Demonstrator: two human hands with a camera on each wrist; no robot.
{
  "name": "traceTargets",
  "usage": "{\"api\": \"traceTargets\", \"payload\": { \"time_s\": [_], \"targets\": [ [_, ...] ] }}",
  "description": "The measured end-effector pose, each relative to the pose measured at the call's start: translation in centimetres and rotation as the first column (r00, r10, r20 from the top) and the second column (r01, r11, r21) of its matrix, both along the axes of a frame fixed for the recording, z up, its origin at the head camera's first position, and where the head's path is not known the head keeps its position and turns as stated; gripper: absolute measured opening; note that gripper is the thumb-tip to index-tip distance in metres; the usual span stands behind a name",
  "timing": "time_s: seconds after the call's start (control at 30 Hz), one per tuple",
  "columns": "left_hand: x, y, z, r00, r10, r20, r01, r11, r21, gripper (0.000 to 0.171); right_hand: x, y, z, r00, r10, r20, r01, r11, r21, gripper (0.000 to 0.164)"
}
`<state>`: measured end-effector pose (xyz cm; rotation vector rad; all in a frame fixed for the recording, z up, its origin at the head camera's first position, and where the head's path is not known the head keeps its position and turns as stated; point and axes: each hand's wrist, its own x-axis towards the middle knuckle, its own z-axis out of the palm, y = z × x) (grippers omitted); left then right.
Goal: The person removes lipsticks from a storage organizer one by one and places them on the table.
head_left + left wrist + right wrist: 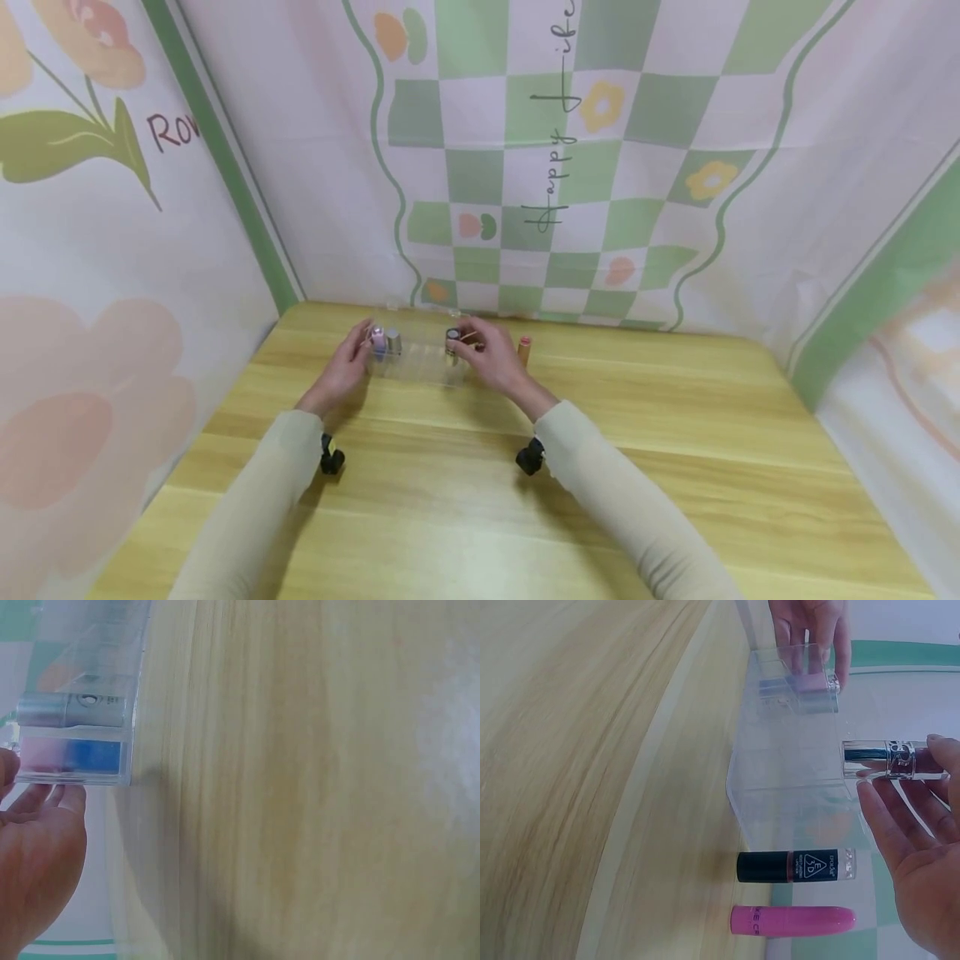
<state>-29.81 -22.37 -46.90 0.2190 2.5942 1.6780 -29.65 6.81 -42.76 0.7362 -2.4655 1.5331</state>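
A clear plastic lipstick organizer [420, 367] stands near the table's back edge. My left hand [348, 358] grips its left end, with fingers [71, 799] against the end wall. Within that end are a pink-and-blue tube [71, 755] and a silver tube [71, 710], side by side. My right hand [930, 862] pinches a shiny silver lipstick [889, 760] with a dark section between thumb and fingers. This lipstick is held upright at the organizer's top, toward its right end. Other compartments of the organizer show through its walls.
Right of the organizer, a black lipstick [795, 866] with a pale studded end and a bright pink lipstick [791, 921] stand on the wooden table [480, 500]. A patterned curtain [570, 167] hangs directly behind the table.
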Motion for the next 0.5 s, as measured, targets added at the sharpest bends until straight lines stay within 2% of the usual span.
{"api": "traceTargets", "payload": {
  "time_s": [0.5],
  "targets": [
    [0.1, 0.0, 0.1, 1.0, -0.007, -0.005, 0.007, 1.0, -0.022, 0.056, 0.6, 1.6, 0.3, 0.999, 0.005, 0.046, -0.005, 1.0, 0.006, 0.025]
  ]
}}
